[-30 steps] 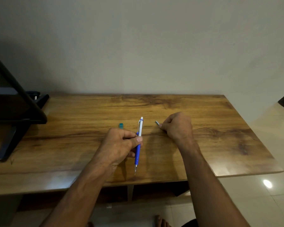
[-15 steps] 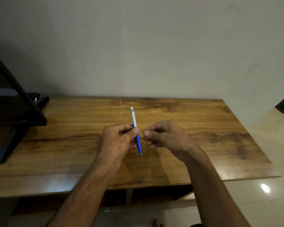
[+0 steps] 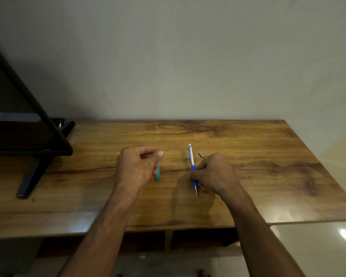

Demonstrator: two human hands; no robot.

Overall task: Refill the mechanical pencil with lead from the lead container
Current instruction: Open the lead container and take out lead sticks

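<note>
Wood table (image 3: pixel 268 176) is taking up most of the view, w/ a plain wall behind. A black stand (image 3: pixel 34 156) is sitting on its far-left corner. Both my forearms are reaching in over the near edge. My left hand (image 3: pixel 137 166) is curling round the top of the teal lead container (image 3: pixel 157 174), mid-table; its lower end is poking out below my fingers, blurry, so grip detail is unclear. My right hand (image 3: pixel 215 174) is pinching the mechanical pencil (image 3: pixel 191 160) at its blue grip section, tip pointing back twd me, white end pointing away. A small metal cap (image 3: pixel 201 154) is lying on the table just beside the pencil's upper barrel, not touching it.
</note>
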